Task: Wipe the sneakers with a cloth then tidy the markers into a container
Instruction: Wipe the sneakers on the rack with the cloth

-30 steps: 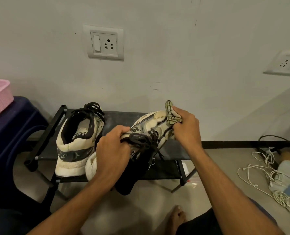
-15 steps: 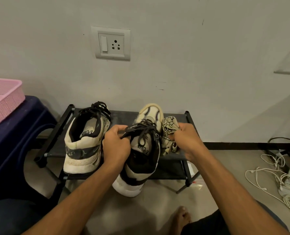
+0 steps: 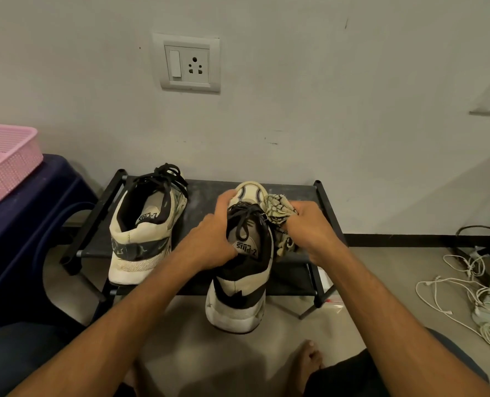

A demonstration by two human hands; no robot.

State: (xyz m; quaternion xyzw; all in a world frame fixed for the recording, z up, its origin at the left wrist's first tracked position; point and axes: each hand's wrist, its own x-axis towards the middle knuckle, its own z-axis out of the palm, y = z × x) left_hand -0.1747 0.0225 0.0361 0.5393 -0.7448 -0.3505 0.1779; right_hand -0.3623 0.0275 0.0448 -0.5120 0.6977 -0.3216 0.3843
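Nearest, the held sneaker [image 3: 238, 299] shows its chunky white heel jutting past the rack's [image 3: 206, 193] front edge, long axis running straight away, toe to the wall; left hand [image 3: 212, 239] clamps its left flank, fingers curled over the upper; right hand [image 3: 309, 227], fingers bunched tight round the patterned cloth [image 3: 278, 210], presses it on the right flank, so the wipe likely runs along that side; soft rag on scuffed cream upper, black laces; further left, the second sneaker [image 3: 143, 224] stands on the rack; no markers in sight.
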